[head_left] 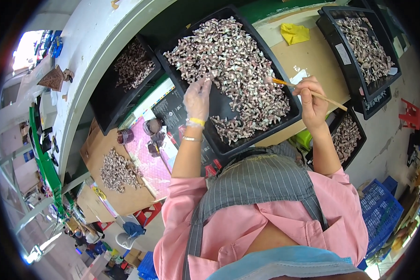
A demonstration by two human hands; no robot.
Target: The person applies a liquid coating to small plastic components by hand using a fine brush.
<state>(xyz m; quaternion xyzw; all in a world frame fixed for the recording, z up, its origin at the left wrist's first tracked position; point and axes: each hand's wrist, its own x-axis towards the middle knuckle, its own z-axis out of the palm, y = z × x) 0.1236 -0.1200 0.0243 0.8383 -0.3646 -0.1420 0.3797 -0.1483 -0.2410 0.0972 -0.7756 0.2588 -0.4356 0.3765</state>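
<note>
A large black tray (291, 88) lies in front of me, spread with many small pink, white and dark painted pieces (238, 58) whose exact kind is too small to tell. My left hand (198, 100), in a thin clear glove, hangs over the tray's left part with its fingertips pinched together. Whatever is between them blends with the pieces behind. In my right hand (312, 100), bare and closed, is a thin wooden-handled paintbrush (331, 100). Its bristles point left over the right side of the pile.
More black trays of pieces stand at left (105, 109), far right (357, 88) and below right (331, 161). Left of me, loose pieces (119, 170) lie on cardboard beside dark-stained jars (151, 126). A yellow cloth (295, 33) lies beyond the tray; a red stool (409, 114) stands right.
</note>
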